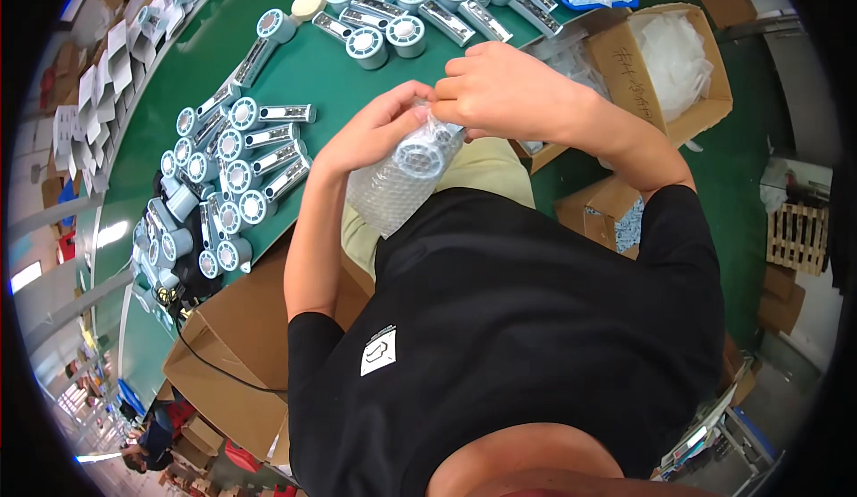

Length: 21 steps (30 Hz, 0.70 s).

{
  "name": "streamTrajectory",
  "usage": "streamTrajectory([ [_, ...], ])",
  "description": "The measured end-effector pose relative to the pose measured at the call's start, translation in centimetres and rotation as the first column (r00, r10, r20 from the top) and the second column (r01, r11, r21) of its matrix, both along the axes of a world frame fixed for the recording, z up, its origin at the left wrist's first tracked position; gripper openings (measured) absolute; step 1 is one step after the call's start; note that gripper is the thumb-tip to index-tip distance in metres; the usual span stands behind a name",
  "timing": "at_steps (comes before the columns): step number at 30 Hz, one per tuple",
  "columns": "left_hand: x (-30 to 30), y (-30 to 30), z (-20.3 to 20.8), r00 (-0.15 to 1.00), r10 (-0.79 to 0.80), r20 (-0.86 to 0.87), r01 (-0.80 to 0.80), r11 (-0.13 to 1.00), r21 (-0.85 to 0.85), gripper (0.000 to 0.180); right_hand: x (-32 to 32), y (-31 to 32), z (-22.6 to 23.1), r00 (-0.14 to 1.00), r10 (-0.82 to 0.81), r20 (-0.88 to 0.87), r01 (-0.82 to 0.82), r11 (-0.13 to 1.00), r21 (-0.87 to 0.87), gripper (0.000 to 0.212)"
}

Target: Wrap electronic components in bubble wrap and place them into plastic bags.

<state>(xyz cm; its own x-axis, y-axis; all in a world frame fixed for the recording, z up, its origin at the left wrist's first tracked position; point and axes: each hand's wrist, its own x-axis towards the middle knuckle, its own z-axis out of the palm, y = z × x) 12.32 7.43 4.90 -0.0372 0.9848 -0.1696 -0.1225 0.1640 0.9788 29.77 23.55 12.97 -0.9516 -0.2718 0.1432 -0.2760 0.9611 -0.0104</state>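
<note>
A long green table (312,68) is seen; cardboard boxes (665,59) are set beside it, a wooden pallet (796,236) farther off.

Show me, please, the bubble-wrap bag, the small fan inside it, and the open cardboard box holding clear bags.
bubble-wrap bag (386,195), head view, lower free end.
small fan (420,158), head view, round grille.
open cardboard box (625,59), head view, left wall.

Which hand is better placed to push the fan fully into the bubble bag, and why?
Probably the right hand. It sits at the open mouth of the bubble bag, above the fan head, while the left hand grips the bag's side, steadying it.
</note>
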Motion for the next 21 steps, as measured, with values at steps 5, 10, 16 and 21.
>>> streamTrajectory([
  [5, 0.7, -0.5, -0.8, 0.993, 0.120, 0.007, -0.120, 0.977, 0.174, 0.012, -1.2, -0.2, 2.2, 0.998, 0.002, -0.056, -0.006, 0.998, -0.062, 0.049],
  [10, 2.4, -1.0, -1.6, 0.928, 0.331, 0.170, -0.369, 0.765, 0.528, 0.019, -0.3, -1.1, 0.7, 0.997, -0.035, -0.066, -0.007, 0.837, -0.547, 0.046],
  [16, 1.4, -3.3, 2.0, 0.983, 0.182, 0.028, -0.184, 0.957, 0.226, 0.013, 1.1, -4.0, 3.3, 0.982, 0.085, -0.169, -0.174, 0.755, -0.632, 0.032],
  [21, 0.1, -3.7, 3.6, 1.000, 0.010, -0.021, -0.012, 0.994, -0.105, 0.015, -0.1, -5.3, 4.2, 0.979, 0.186, -0.086, -0.205, 0.866, -0.456, 0.029],
])
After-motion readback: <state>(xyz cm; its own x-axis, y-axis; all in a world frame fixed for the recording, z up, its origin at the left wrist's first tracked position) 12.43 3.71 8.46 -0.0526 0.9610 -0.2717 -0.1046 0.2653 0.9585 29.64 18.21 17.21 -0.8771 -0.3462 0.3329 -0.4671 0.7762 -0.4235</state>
